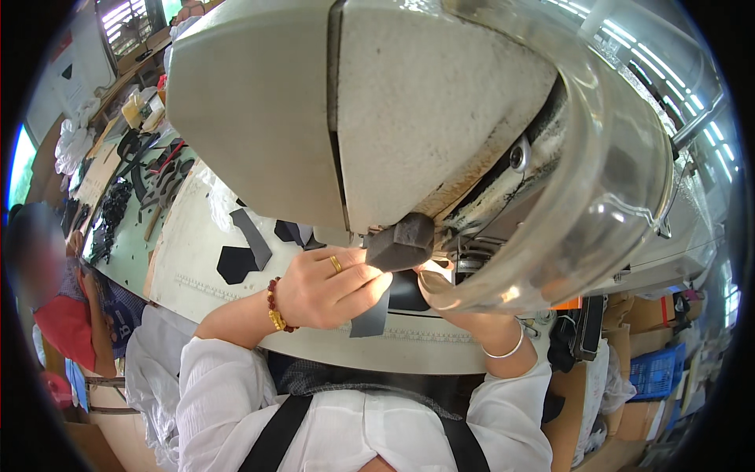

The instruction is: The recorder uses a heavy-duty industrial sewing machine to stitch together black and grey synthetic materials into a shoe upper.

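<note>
Containers first: there's a blue plastic crate (659,371) low on your right with brown cardboard boxes (646,315) stacked around it, but what's inside any of them is too small to tell. Far left, the green-topped bench (130,248) has heaps of dark cut pieces (110,216) lying loose on it.

The thing you're working on is a dark grey, matte, flexible piece (401,242), folded into a blocky lump at the top with a flat strip hanging down below your palm. It sits right under the big cream machine head (314,110), beside the clear curved guard (598,197).

Your left hand (326,287) is curled around it, fingers pinching the folded part. Your right hand (464,303) is mostly hidden behind the guard, so I can't tell its grip. More dark pieces (252,244) lie on the white table (189,259).
</note>
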Demonstrator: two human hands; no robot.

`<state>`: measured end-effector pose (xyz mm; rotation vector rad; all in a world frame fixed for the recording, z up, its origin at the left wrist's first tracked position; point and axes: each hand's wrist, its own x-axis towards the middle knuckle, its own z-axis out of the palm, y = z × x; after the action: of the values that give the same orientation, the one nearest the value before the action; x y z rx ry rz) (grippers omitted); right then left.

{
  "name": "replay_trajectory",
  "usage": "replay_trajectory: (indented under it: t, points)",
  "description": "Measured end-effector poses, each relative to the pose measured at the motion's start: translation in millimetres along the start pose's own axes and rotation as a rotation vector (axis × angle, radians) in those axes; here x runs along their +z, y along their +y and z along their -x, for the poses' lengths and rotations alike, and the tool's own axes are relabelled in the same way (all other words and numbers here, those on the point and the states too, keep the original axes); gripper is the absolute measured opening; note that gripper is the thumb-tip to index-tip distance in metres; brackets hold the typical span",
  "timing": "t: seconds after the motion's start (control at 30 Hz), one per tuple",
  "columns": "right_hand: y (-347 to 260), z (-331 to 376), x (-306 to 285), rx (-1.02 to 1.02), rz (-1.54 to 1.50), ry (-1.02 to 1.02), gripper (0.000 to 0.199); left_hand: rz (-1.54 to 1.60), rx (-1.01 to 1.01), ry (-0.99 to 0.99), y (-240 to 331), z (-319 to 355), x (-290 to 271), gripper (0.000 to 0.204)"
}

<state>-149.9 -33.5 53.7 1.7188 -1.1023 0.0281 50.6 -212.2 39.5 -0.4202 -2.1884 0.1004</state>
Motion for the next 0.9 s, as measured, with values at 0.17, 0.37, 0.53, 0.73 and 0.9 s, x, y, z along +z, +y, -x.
replay_trajectory:
  t: [0.17, 0.37, 0.53, 0.73, 0.9]
  points:
    - [-6.1, 5.7, -2.9, 0.136, -0.201, -0.037, 0.026, -0.002, -0.044, -0.004, 5.6, 1.2, 3.4, 0.019]
    - [-8.6, 8.1, -2.1, 0.198, -0.285, -0.059, 0.029, -0.045, -0.055, 0.025, 6.4, 0.9, 3.9, 0.020]
    - [-8.4, 8.4, -5.5, 0.224, -0.318, -0.081, 0.031, -0.092, -0.077, -0.021, 4.6, 2.9, 5.4, 0.017]
    - [-6.8, 10.1, -4.8, 0.246, -0.348, -0.095, 0.033, 0.006, -0.127, -0.010, -4.2, 3.6, 6.1, 0.012]
    - [-8.2, 10.2, -1.0, 0.245, -0.359, -0.099, 0.035, -0.031, -0.098, 0.028, -6.5, 3.0, 8.9, 0.011]
